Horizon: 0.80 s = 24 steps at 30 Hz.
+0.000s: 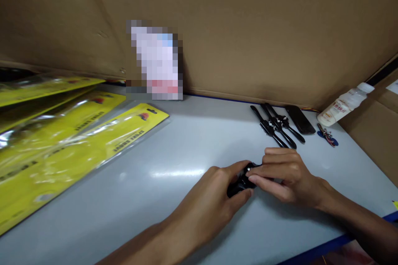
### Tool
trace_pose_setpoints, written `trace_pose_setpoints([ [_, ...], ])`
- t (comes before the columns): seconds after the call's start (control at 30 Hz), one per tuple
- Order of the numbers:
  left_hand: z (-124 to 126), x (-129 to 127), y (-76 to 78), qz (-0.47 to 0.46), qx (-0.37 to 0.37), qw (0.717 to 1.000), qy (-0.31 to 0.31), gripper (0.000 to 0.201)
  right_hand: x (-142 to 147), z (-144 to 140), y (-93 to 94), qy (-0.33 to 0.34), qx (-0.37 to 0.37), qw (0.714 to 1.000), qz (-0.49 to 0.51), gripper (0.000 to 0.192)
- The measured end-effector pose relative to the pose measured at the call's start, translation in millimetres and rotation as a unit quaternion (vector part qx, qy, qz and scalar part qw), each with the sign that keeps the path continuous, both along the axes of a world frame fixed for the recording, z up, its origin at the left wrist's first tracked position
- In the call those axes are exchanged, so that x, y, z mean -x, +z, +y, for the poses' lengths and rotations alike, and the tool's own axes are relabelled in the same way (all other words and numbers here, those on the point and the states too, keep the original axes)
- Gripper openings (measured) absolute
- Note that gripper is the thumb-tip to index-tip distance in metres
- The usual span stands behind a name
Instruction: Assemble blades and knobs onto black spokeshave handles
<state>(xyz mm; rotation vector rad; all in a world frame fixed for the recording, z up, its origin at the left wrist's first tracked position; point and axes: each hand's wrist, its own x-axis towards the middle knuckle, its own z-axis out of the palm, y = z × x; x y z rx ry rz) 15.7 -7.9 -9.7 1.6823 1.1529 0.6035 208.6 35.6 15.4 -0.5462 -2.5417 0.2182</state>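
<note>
Both hands meet on a small black tool lying on the pale grey table. My left hand grips its near end between thumb and fingers. My right hand closes over its far end from the right. Most of the black tool is hidden under the fingers. A little beyond my right hand lie three similar black long-handled tools, side by side.
Yellow plastic-wrapped packages are stacked at the left. A dark flat phone-like object, a key bunch and a lying white bottle sit at the back right. Cardboard walls enclose the back and right. A blurred patch stands at the back.
</note>
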Motion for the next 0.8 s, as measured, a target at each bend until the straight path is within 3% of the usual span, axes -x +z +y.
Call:
trace_pose_setpoints([
  [0.17,1,1,0.6,0.001,0.005,1.000,0.004,0.023,1,0,0.4,-0.049,-0.042,0.998,-0.025,0.034],
  [0.33,0,1,0.5,-0.012,0.004,1.000,0.006,0.016,1,0,0.7,0.009,-0.009,1.000,0.002,0.030],
  [0.5,0,0,0.6,-0.014,0.005,1.000,0.013,0.022,1,0,0.3,-0.054,-0.080,0.995,-0.029,0.033],
  [0.57,0,0,0.3,-0.009,0.002,1.000,0.009,0.023,2,-1,0.9,-0.036,-0.057,0.998,-0.019,0.036],
  [0.67,0,2,-0.7,-0.008,-0.008,1.000,0.002,0.031,2,-1,4.1,-0.013,0.028,0.999,0.032,0.025],
  [0.73,0,5,-1.5,0.002,-0.022,1.000,-0.006,0.038,0,1,7.6,-0.051,0.048,0.995,0.067,0.019],
  [0.8,3,10,-2.0,0.026,-0.050,0.998,-0.021,0.043,-3,6,10.9,-0.095,0.023,0.992,0.079,0.018],
])
